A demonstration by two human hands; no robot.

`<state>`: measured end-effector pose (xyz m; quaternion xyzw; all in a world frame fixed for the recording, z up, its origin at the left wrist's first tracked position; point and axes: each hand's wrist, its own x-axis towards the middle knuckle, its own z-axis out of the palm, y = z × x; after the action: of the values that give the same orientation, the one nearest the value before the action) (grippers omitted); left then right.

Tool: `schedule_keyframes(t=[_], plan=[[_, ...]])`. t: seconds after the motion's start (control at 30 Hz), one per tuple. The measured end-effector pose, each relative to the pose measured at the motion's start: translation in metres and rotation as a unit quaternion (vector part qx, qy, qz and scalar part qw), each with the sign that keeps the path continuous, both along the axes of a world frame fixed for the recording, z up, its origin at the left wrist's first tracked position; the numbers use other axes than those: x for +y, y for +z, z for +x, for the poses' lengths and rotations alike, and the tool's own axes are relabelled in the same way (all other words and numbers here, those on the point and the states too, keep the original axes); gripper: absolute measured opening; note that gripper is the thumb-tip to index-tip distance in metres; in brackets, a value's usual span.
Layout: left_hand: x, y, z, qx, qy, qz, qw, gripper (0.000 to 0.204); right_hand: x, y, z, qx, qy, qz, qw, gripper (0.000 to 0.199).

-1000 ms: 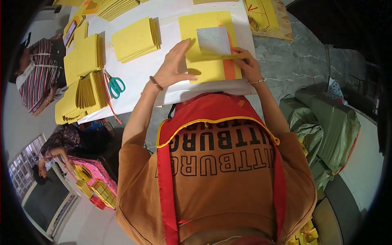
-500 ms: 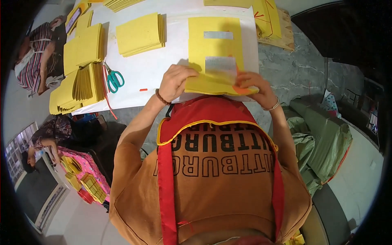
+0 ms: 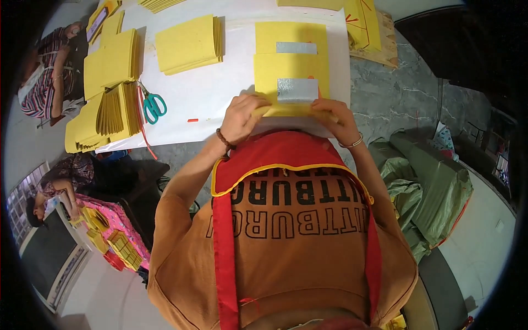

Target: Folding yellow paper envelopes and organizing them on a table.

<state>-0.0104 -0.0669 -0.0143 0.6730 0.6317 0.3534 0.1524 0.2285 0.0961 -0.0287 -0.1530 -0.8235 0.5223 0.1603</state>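
Sports a rusty-brown sweatshirt (image 3: 308, 275) with loose sleeves (image 3: 175, 220) and black block lettering (image 3: 300, 190), tops it with a red apron (image 3: 280, 151) trimmed bright yellow on long red straps (image 3: 225, 258), and flashes a dark beaded bracelet (image 3: 222, 137) left, a pale bracelet (image 3: 353, 143) right!

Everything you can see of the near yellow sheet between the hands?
The yellow sheet looks like thin paper, bearing a shiny silver rectangle; orange shows just right of that. It's over the white table, overlapping a second yellow sheet beyond. Its near edge looks curled or folded up, with the left hand and right hand at its near corners.
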Motion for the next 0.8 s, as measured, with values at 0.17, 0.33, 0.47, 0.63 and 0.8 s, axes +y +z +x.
schedule_keyframes(t=[0.17, 0.33, 0.47, 0.63, 0.8], plan=[[0.026, 0.0, 0.009, -0.238, 0.179, -0.188, 0.936, 0.018, -0.001, 0.002, -0.028, -0.014, -0.235, -0.135, 0.963, 0.032], [0.036, -0.011, 0.003, -0.421, 0.208, -0.192, 0.862, 0.034, 0.001, 0.01, -0.041, -0.064, -0.291, -0.177, 0.938, 0.035], [0.035, -0.006, 0.008, -0.404, 0.206, -0.143, 0.88, 0.049, 0.0, -0.003, -0.04, -0.011, -0.279, -0.173, 0.945, 0.043], [0.036, -0.003, 0.008, -0.348, 0.223, -0.191, 0.89, 0.065, 0.001, -0.002, -0.042, -0.049, -0.279, -0.174, 0.943, 0.045], [0.044, 0.014, -0.008, -0.275, 0.217, -0.271, 0.897, 0.071, 0.003, -0.006, -0.041, -0.064, -0.287, -0.151, 0.944, 0.045]])
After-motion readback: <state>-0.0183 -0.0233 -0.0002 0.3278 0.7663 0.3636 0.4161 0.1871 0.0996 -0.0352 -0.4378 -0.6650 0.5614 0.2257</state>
